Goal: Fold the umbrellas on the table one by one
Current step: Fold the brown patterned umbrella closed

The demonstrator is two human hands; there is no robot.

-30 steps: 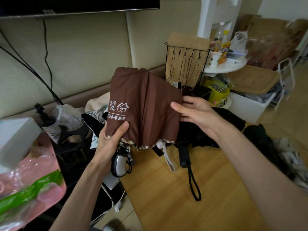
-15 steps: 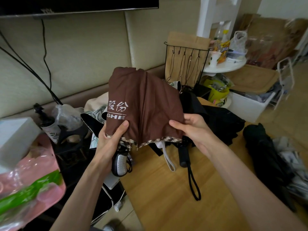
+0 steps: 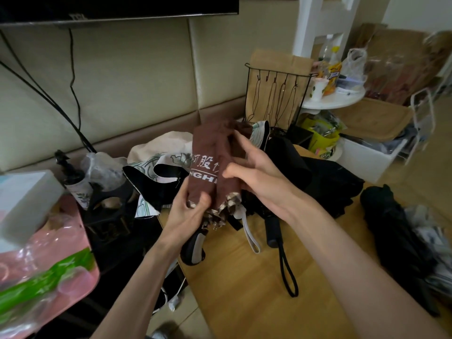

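A brown umbrella (image 3: 208, 165) with white lettering and a checked hem is held upright above the wooden table (image 3: 244, 289). My left hand (image 3: 188, 211) grips its lower end just above the black-and-silver handle (image 3: 195, 248). My right hand (image 3: 256, 174) wraps round the canopy from the right, thumb across the front, gathering the cloth into a narrow roll. A black umbrella (image 3: 318, 177) lies unfolded behind, its handle and strap (image 3: 281, 253) pointing toward me. A cream floral umbrella (image 3: 159, 157) lies at the back left.
Another black umbrella (image 3: 396, 236) lies at the table's right edge. A pink plastic bag (image 3: 41, 272) and a white box (image 3: 22, 201) sit at the left. Behind the table stand a black wire rack (image 3: 274, 99), a white round shelf (image 3: 335, 99) and a white bin (image 3: 367, 157).
The wide brown canopy has been rolled in to a narrow bundle. My right hand moved from the canopy's right edge across its front. The whole umbrella has dropped lower.
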